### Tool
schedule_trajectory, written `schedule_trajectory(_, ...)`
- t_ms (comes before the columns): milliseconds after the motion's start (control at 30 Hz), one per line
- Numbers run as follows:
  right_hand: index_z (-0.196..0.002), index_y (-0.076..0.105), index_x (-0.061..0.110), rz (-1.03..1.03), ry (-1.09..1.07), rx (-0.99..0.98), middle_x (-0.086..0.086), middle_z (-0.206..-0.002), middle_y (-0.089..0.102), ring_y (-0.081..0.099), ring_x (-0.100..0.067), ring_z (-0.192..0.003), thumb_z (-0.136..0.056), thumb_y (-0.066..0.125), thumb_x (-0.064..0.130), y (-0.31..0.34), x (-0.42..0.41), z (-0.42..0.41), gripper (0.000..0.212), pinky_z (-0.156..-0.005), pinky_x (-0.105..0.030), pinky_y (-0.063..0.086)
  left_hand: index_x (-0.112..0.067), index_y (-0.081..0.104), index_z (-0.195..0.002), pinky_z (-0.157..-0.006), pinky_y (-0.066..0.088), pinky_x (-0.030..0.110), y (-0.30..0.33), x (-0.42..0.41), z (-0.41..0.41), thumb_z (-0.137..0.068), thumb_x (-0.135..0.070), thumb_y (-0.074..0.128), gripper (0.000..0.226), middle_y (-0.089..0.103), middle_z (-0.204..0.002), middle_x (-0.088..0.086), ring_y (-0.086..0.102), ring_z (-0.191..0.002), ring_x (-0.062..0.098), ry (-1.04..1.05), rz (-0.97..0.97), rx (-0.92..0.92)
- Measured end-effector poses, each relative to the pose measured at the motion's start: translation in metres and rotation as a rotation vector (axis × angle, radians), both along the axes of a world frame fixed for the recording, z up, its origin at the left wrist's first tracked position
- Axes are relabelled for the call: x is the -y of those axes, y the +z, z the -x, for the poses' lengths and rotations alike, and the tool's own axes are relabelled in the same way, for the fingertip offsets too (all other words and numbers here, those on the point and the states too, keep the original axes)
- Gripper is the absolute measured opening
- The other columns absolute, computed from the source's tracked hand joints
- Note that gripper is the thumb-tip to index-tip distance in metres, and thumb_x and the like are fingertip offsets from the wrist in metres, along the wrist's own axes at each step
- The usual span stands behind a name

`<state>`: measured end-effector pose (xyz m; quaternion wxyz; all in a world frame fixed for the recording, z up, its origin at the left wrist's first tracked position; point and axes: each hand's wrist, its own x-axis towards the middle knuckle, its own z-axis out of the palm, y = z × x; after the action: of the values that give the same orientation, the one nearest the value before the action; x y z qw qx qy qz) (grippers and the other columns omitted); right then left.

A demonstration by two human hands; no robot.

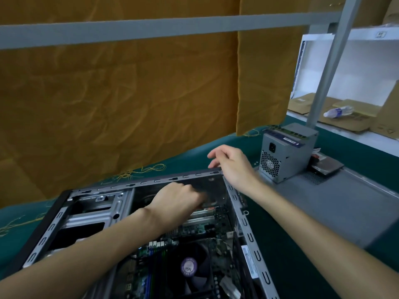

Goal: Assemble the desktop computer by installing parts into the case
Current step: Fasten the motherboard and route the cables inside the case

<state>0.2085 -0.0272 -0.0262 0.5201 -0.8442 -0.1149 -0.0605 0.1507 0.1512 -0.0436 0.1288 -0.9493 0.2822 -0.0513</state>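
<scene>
An open grey computer case (248, 229) lies on its side on the green table cover. Inside it I see the motherboard (194, 229) with a black cooler fan (190, 268). My left hand (179, 201) reaches deep into the far part of the case, fingers curled around something dark that I cannot make out. My right hand (231, 162) rests on the far right corner of the case rim, fingers loosely bent over the edge. A grey power supply (285, 156) stands outside the case to the right.
The grey side panel (336, 203) lies right of the case, with a dark drive (328, 167) on it beside the power supply. An orange cloth (129, 93) hangs behind the table. A shelf at the right holds cardboard and a plastic bottle (339, 111).
</scene>
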Motion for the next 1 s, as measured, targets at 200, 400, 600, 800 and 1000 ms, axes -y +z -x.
schedule_trajectory(200, -0.094, 0.064, 0.026, -0.155, -0.124, 0.011, 0.015, -0.076, 0.074, 0.061, -0.026, -0.063, -0.110, 0.038, 0.019, -0.022, -0.003, -0.001, 0.031, -0.052, -0.026, 0.045, -0.023, 0.061, -0.115, -0.068, 0.046, 0.039, -0.014, 0.002, -0.015, -0.090, -0.001, 0.058, 0.034, 0.069, -0.102, 0.001, 0.068, -0.092, 0.032, 0.024, -0.111, -0.033)
schedule_trajectory(400, -0.095, 0.062, 0.025, -0.173, -0.100, 0.004, 0.010, -0.078, 0.074, 0.053, -0.009, -0.049, -0.109, 0.039, 0.015, -0.026, -0.001, -0.004, 0.029, -0.046, -0.020, 0.038, -0.024, 0.057, -0.124, -0.066, 0.045, 0.038, -0.021, 0.003, -0.032, -0.092, 0.000, 0.055, 0.040, 0.062, -0.111, -0.001, 0.066, -0.098, 0.029, 0.008, -0.077, -0.052)
schedule_trajectory(600, -0.092, 0.064, 0.018, -0.261, -0.079, -0.023, 0.011, -0.077, 0.075, 0.062, -0.045, -0.084, -0.107, 0.041, 0.011, -0.025, -0.003, -0.003, 0.028, -0.056, -0.032, 0.043, -0.012, 0.054, -0.127, -0.062, 0.048, 0.041, -0.026, 0.006, -0.035, -0.096, 0.002, 0.045, 0.035, 0.056, -0.120, 0.008, 0.067, -0.085, 0.031, -0.174, -0.217, 0.004)
schedule_trajectory(800, -0.091, 0.065, 0.016, -0.273, -0.057, 0.002, 0.015, -0.078, 0.074, 0.059, -0.042, -0.083, -0.105, 0.043, 0.009, -0.027, -0.001, -0.004, 0.028, -0.049, -0.010, 0.036, -0.020, 0.074, -0.090, -0.045, 0.030, 0.028, -0.015, 0.004, -0.034, -0.074, -0.009, 0.079, 0.019, 0.070, -0.096, 0.000, 0.064, -0.057, 0.014, -0.363, -0.406, 0.036)
schedule_trajectory(1000, -0.087, 0.066, 0.017, -0.265, -0.072, 0.022, 0.010, -0.075, 0.074, 0.065, -0.033, -0.081, -0.103, 0.044, 0.009, -0.028, -0.001, -0.005, 0.029, -0.058, -0.016, 0.043, -0.027, 0.074, -0.091, -0.050, 0.047, 0.025, -0.029, 0.004, -0.039, -0.079, -0.016, 0.078, 0.016, 0.068, -0.100, -0.006, 0.066, -0.079, 0.012, -0.430, -0.304, 0.153)
